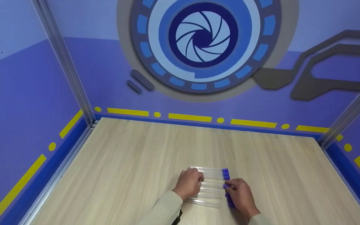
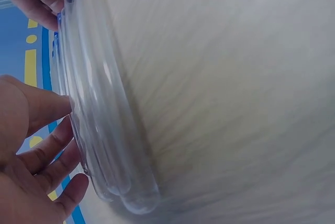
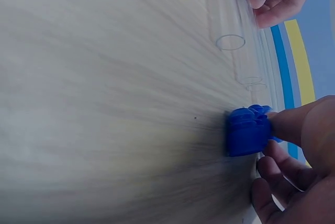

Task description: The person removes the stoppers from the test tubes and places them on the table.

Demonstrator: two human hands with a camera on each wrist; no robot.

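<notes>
From where I stand, bare wooden table (image 1: pixel 114 175) runs off to the left, then comes the left hand (image 1: pixel 188 183), its thumb and fingers drawn in narrow, pinching a tube (image 1: pixel 212 184) toward its rounded end. More clear tubes (image 1: pixel 209 172) lie side by side on the table, above and below that one; the far ones wear blue caps, while the nearest show open mouths. To their right a row of loose caps (image 1: pixel 230 202) sits just beside those mouths. Last is the right hand (image 1: pixel 242 196), fingertips closed on a small cap (image 1: pixel 225 186) at the held tube's mouth.

I'd judge the tubes light, stiff and slick, apt to roll and perhaps to crack if squeezed; best held lightly round the barrel. The caps look like firm plastic, easiest pinched by their sides.
</notes>
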